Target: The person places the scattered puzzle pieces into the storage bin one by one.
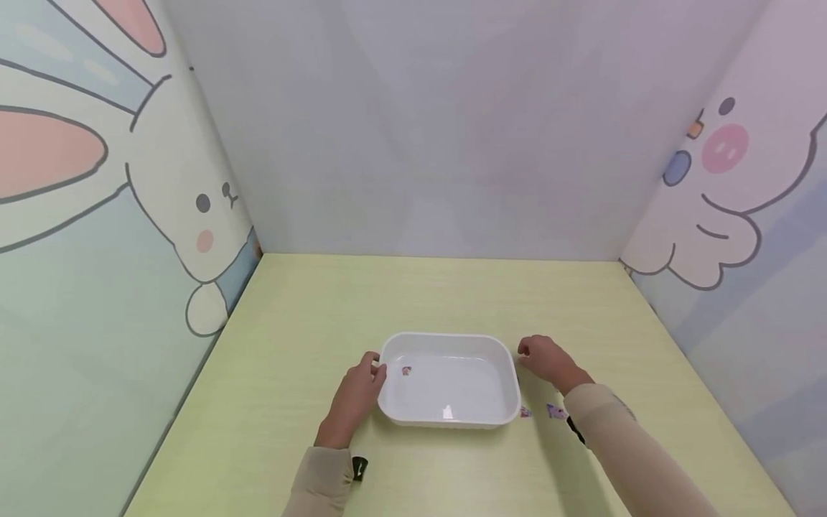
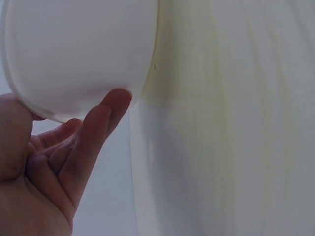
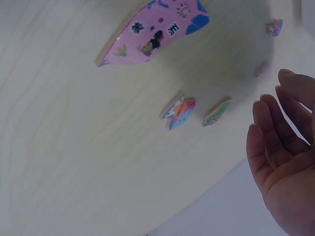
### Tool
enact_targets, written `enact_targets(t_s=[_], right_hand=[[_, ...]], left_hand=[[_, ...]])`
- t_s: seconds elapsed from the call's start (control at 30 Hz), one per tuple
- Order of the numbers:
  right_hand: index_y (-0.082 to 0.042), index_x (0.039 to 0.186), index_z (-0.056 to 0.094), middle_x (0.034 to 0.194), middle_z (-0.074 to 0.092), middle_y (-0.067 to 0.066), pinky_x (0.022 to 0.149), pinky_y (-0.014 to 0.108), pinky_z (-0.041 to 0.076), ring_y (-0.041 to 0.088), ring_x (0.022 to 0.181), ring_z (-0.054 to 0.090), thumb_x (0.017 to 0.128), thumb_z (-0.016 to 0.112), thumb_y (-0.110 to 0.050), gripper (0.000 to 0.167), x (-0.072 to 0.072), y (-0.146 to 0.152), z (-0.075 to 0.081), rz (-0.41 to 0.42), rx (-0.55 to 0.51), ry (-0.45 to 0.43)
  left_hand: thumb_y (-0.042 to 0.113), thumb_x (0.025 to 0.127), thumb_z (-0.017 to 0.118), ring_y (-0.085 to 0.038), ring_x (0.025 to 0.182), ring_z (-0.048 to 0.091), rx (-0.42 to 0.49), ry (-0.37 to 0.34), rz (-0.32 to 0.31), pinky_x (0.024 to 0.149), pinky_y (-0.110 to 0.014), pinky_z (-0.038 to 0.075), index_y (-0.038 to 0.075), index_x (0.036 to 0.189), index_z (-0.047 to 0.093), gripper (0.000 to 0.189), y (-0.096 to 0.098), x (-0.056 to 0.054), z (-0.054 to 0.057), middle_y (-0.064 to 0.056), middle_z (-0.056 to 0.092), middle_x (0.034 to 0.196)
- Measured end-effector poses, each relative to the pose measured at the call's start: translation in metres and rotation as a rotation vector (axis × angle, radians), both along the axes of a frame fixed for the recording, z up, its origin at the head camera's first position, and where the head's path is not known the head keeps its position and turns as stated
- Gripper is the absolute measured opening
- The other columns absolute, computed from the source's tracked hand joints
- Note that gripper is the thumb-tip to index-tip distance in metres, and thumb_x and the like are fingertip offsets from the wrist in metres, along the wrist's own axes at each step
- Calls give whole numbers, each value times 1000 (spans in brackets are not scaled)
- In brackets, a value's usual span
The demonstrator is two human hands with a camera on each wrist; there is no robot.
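I see the left hand (image 1: 354,398) pinching the left edge of a white tray (image 1: 452,391), which sits between both hands. A tiny picture piece (image 1: 406,371) lies inside, toward the tray's left. Just past the right edge, the right hand (image 1: 548,361) has its fingers softly bent and loose. More bright pieces (image 1: 555,411) lie near it on the yellow table (image 1: 310,301).

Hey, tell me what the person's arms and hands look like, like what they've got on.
The left sleeve and right sleeve are long and plain beige. The left hand and right hand wear no gloves. A small black item shows at the left cuff, and a dark band at the right; what they are isn't clear.
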State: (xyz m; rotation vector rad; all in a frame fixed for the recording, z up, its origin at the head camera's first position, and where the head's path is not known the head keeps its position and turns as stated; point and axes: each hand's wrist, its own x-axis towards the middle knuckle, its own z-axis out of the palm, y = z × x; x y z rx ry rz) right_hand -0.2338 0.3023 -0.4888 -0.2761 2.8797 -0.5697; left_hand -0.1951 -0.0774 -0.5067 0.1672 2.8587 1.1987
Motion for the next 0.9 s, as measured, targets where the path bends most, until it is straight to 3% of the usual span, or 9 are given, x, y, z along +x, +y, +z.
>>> enact_targets(t_s=[0.27,0.9], right_hand=[[0,90,69,84,63,8,74,44,49,24,79,58,87,62,-5,9,-2,-1,-9,-15,22,3],[1,88,69,81,62,5,72,42,50,22,76,58,87,65,-2,4,1,1,-14,-14,-19,13]], left_hand=[[22,101,51,-23,85,66,1,-4,-3,70,-40,51,2,124,53,31,0,-2,-2,-12,68,101],[22,101,50,-25,87,66,19,-11,2,71,-41,51,1,125,53,32,1,0,2,-14,68,103]])
